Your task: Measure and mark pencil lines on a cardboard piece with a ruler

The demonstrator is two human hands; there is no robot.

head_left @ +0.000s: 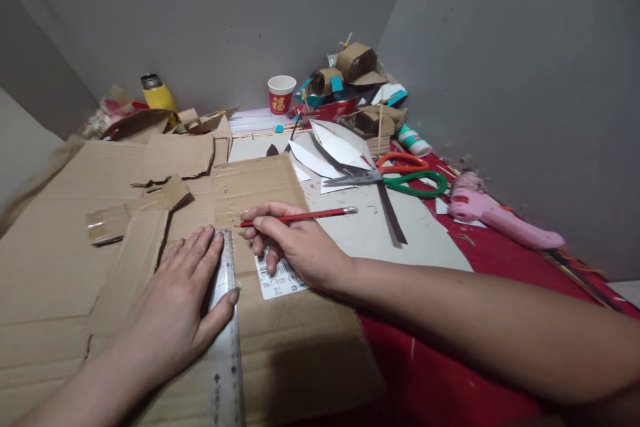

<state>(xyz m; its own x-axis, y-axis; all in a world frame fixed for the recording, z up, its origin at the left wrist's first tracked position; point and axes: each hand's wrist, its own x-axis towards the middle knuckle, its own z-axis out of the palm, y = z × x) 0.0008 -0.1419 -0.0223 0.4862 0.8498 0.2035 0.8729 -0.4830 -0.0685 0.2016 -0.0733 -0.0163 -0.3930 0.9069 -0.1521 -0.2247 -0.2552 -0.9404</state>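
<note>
left hand [175,310]: we've got it pressed flat, fingers spread, pinning the ruler [223,327] onto the cardboard [260,190] near the table's front edge

right hand [295,247]: pinching a red pencil [300,216], tip right at the ruler's top end, heel resting on the white label [280,280]

step: looks like we're marking or ruling a line along the ruler's edge

next move: probably needs the ruler held dead steady while the pencil tracks its edge

other stuff: scissors [395,177] and pink glue gun [495,213] sit well apart toward the right edge
</note>
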